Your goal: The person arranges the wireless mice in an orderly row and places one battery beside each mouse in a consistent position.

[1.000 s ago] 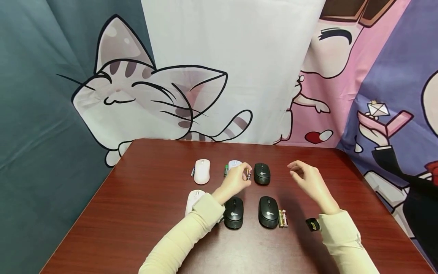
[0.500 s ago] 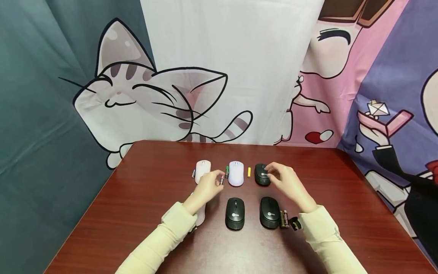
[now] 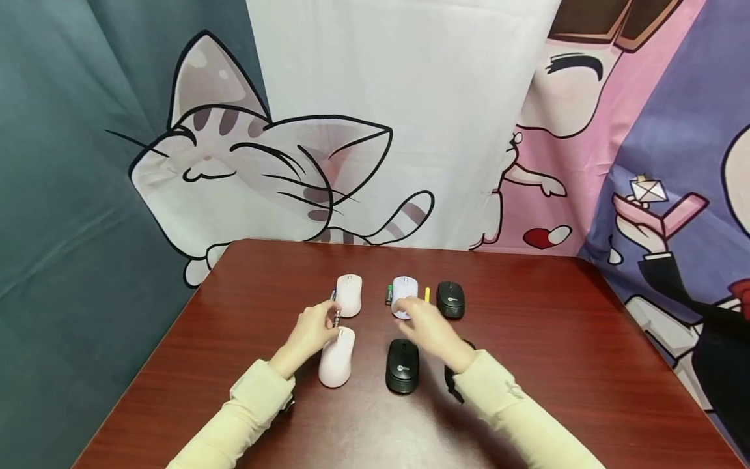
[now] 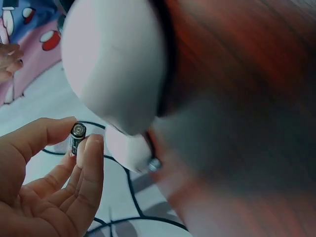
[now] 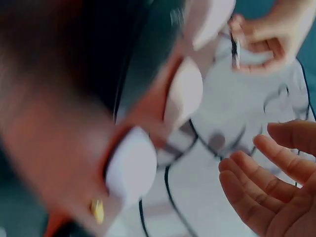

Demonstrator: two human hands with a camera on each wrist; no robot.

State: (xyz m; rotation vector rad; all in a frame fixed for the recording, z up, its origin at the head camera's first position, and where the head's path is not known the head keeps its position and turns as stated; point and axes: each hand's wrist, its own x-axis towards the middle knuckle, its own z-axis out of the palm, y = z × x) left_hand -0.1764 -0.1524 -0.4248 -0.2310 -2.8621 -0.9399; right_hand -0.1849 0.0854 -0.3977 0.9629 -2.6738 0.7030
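Between thumb and fingertips, my left hand (image 3: 310,331) pinches a small dark battery (image 4: 77,138), held just above the far end of the front-left white mouse (image 3: 337,361). In the left wrist view its end faces the camera. My right hand (image 3: 432,329) hovers over the near end of the middle white mouse (image 3: 405,286), fingers loosely bent; the right wrist view shows nothing in its grasp. A green battery (image 3: 389,294) lies left of that mouse and a yellow battery (image 3: 427,295) right of it.
Another white mouse (image 3: 349,296) sits at the back left, a blue battery (image 3: 334,294) beside it. Black mice stand at the back right (image 3: 450,299) and front middle (image 3: 402,366). My right forearm mostly covers a further black mouse. A printed cloth (image 3: 457,98) hangs behind the table.
My left hand has carried the battery leftward from near the middle white mouse to the front-left one. My right hand has moved left from the back-right black mouse's side.
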